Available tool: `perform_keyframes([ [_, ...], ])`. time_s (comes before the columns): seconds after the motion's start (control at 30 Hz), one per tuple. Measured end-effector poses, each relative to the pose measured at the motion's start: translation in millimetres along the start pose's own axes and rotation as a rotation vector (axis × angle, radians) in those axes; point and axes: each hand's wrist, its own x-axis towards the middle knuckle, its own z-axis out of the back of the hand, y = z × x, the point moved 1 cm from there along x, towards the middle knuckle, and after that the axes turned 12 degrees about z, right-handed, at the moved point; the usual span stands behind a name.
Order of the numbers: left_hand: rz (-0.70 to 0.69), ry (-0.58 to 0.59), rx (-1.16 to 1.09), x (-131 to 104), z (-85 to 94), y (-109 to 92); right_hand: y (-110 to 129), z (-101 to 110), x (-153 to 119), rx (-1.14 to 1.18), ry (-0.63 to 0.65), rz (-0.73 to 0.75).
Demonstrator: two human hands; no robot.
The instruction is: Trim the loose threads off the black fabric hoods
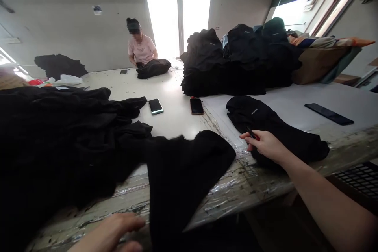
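Observation:
My right hand (pixel 265 145) is closed on a small dark tool with a red part (pixel 253 133), over a folded black garment (pixel 274 126) with a small light logo. Low in the view, my left hand (pixel 115 230) has its fingers apart and holds nothing visible. Just right of it, a black cloth piece (pixel 189 169) hangs over the table's front edge. That piece meets a large heap of black garments (pixel 67 134) on the left.
Two phones (pixel 156 106) (pixel 196 106) lie mid-table, and a dark flat device (pixel 329 113) lies right. Tall black garment stacks (pixel 236 63) and a cardboard box (pixel 315 63) stand behind. Across the white table (pixel 174 120), a person (pixel 143 49) handles black cloth.

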Motion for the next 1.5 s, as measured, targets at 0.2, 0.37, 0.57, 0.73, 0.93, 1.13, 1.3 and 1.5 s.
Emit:
perform_keyframes([
  [0.2, -0.080, -0.141, -0.127, 54.8, 9.8, -31.0, 14.9, -33.9, 12.9, -0.051, -0.002, 0.102],
  [0.37, -0.370, -0.597, 0.073, 124.2, -13.0, -75.0, 25.8, -84.7, 49.4, -0.089, -0.061, 0.202],
  [0.57, -0.415, -0.544, 0.418, 161.1, -54.0, -116.0, 35.5, -110.5, 54.0, -0.116, -0.028, 0.391],
  [0.73, -0.398, -0.555, 0.352, 140.5, -62.9, -106.3, 45.7, -75.2, -2.1, -0.083, -0.077, 0.495],
  [0.93, -0.553, -0.724, -0.109, 81.2, -92.6, -85.2, 50.7, -50.5, -58.0, -0.116, 0.305, 0.409],
  [1.13, -0.441, -0.619, -0.295, 66.2, -114.9, -86.3, 79.7, -68.7, -69.9, -0.060, 0.202, 0.481],
  [1.3, -0.384, -0.522, -0.429, 63.6, -115.5, -89.3, 89.4, -96.8, -73.1, -0.051, 0.200, 0.528],
  [1.5, -0.371, -0.504, -0.464, 61.3, -114.6, -92.0, 96.4, -108.5, -75.0, -0.099, 0.177, 0.575],
])
